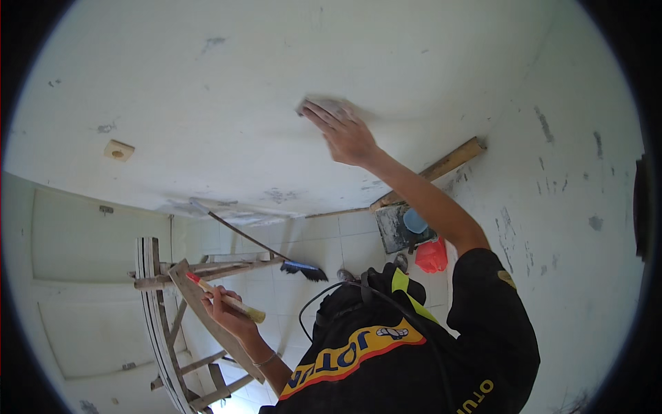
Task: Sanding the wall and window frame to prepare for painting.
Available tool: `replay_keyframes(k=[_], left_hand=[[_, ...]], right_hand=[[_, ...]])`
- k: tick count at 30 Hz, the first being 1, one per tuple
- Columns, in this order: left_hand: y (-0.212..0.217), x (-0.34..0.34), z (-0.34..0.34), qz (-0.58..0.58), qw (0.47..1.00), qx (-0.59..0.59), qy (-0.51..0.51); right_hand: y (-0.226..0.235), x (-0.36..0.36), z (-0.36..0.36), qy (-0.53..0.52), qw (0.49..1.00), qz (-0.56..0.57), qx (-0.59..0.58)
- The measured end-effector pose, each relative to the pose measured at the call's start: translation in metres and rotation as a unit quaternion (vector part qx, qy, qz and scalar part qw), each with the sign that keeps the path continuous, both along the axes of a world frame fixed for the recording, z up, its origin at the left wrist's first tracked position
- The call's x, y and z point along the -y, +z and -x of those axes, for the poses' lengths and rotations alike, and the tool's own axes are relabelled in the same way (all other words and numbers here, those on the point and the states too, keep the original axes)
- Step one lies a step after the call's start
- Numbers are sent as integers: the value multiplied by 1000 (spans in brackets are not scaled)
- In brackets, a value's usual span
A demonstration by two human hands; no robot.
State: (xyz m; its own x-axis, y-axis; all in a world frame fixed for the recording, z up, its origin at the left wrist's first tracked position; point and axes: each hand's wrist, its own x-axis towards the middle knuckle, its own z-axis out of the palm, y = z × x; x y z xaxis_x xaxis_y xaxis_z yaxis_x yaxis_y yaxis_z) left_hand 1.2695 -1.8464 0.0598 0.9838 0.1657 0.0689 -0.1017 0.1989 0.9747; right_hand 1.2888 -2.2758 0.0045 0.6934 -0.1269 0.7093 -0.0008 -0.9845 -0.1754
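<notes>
My right hand is raised against the pale wall, its fingers laid over a grey piece that looks like sandpaper. Motion smears the fingertips and that piece, and the palm side is hidden. Lower down on the left, my left hand is closed around a paintbrush. The brush has a red-tipped handle, and its yellowish bristle end points right, away from the wall. Grey smudges mark the wall around both arms.
A wooden trestle stands at left, with a blue-bristled broom beside it. A wooden beam leans near the corner, above a blue container and a red plastic bag. A wall socket sits at left.
</notes>
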Motion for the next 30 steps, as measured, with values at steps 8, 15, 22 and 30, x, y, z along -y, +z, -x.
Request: replay_keyframes(k=[8, 15, 22, 30], left_hand=[[-14, -25, 27, -9, 998, -41, 36], [-15, 2, 26, -20, 998, -61, 20], [-20, 53, 29, 13, 996, -68, -51], [-21, 126, 59, -14, 993, 34, -108]], right_hand=[[-56, 78, 73, -96, 995, 37, 3], [-26, 53, 49, -105, 986, -36, 127], [-74, 94, 84, -14, 993, 66, 99], [-35, -29, 92, 216, 441, -867, 87]])
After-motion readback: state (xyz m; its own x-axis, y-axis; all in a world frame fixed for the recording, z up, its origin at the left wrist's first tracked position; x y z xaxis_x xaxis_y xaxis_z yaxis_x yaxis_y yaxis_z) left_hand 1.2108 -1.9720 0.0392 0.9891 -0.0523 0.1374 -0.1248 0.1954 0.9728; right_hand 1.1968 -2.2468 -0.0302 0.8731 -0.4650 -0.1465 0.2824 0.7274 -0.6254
